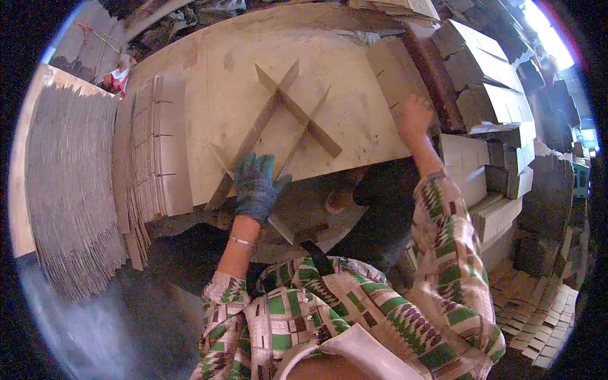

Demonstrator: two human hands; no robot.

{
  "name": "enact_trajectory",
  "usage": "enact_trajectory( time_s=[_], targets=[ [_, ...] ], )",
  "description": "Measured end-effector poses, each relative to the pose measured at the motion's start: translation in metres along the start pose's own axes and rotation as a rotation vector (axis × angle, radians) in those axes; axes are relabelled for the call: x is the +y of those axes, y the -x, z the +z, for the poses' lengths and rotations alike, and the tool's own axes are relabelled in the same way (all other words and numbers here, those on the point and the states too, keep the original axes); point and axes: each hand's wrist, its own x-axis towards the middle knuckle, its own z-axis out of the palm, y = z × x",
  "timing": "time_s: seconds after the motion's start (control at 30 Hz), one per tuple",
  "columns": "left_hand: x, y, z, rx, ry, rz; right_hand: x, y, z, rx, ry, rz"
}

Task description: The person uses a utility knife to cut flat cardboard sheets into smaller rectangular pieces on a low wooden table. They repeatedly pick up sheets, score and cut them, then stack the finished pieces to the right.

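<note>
Narrow slotted cardboard strips (304,119) stand on edge across one another on a pale board-topped table (209,76). My left hand (256,183), in a grey-green knit glove, rests at the near ends of two of these strips with its fingers stretched and spread. Part of another strip runs beneath that hand and is mostly hidden. My bare right hand (416,119) reaches to the table's right side, at the edge of a flat slotted cardboard piece (400,69). Its fingers are bunched together, and what lies in them is hidden.
On the left stand a stack of slotted cardboard pieces (171,145) and a thick row of cardboard sheets (73,183). More cardboard stacks (491,82) rise at the right beside a dark reddish-brown beam (437,82). The table's near edge ends just before my body.
</note>
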Motion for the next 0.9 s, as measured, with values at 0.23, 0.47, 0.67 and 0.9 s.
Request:
enact_trajectory(
  time_s=[0.23, 0.47, 0.67, 0.9],
  targets=[
    [-0.013, 0.012, 0.007, -0.025, -0.084, 0.11, 0.035, -0.041, -0.01, 0.059, -0.286, 0.143],
    [-0.027, -0.01, 0.035, -0.099, 0.001, 0.027, 0.021, -0.032, 0.009, 0.119, -0.025, 0.053],
    [-0.018, -0.02, 0.037, -0.139, 0.001, -0.114, -0.045, 0.027, -0.075, 0.201, -0.752, -0.089],
    [-0.015, -0.034, 0.043, -0.24, -0.123, 0.016, -0.162, 0.14, -0.094, 0.002, -0.917, -0.611]
  ],
)
